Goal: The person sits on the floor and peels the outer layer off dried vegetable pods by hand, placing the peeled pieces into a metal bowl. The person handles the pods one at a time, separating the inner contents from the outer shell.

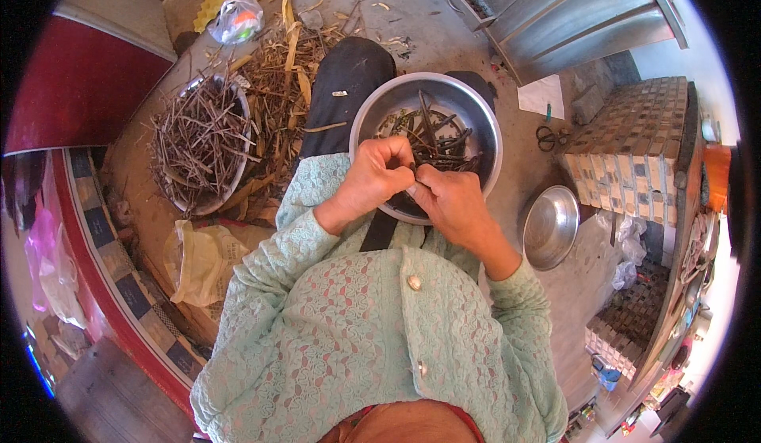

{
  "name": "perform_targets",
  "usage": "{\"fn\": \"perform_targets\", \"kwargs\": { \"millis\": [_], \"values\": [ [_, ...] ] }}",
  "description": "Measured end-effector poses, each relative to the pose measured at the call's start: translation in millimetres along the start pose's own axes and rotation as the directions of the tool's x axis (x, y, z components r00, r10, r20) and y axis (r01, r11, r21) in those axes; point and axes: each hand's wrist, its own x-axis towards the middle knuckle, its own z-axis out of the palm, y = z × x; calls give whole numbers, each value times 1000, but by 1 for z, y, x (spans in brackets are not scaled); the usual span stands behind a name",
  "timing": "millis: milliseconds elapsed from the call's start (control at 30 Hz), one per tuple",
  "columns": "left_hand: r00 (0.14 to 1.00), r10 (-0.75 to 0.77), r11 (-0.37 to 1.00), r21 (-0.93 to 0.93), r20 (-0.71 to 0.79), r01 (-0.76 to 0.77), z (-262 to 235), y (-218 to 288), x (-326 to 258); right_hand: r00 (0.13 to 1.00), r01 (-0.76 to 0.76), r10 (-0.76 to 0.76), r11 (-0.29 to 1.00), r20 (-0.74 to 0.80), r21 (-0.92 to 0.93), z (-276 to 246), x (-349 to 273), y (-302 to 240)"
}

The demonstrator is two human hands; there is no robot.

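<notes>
A wide metal basin [493,146] rests on my lap, between my knees. Inside it lie long, thin, dark brown strips [432,130] that look like dried pods, with smaller greenish-brown bits at the left. My left hand [376,175] and my right hand [453,199] meet over the basin's near side. Both are closed, thumbs and forefingers pinched together and almost touching. Something small and dark shows between the fingertips, but the fingers hide most of it.
Left of me stands a basin [244,110] heaped with dry brown sticks [198,146]. Dry stalks and husks [277,70] litter the floor beside it. An empty metal bowl [551,227] sits at the right, near scissors [547,138] and a brick stand [626,142]. A yellowish sack [202,261] lies at the left.
</notes>
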Motion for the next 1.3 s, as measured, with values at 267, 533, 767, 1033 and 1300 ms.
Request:
{"fn": "perform_targets", "kwargs": {
  "millis": [267,533,767,1033,1300],
  "values": [
    [999,10,1000,-12,34,-9,-1,1,0,994,-60,45,986,96,159,-3,2,6],
    [1000,17,968,-251,16,-12,0,1,4,975,-218,171,861,143,459,-11,4,7],
    [999,-27,953,-301,40,37,-3,1,4,979,-178,202,890,-12,420,-7,5,5],
    [999,-36,947,-317,36,45,-4,-3,4,967,-253,220,738,131,626,-10,5,7],
    [995,-94,888,-447,44,104,-2,7,5,956,-282,251,667,149,690,-15,5,13]
  ]
}}
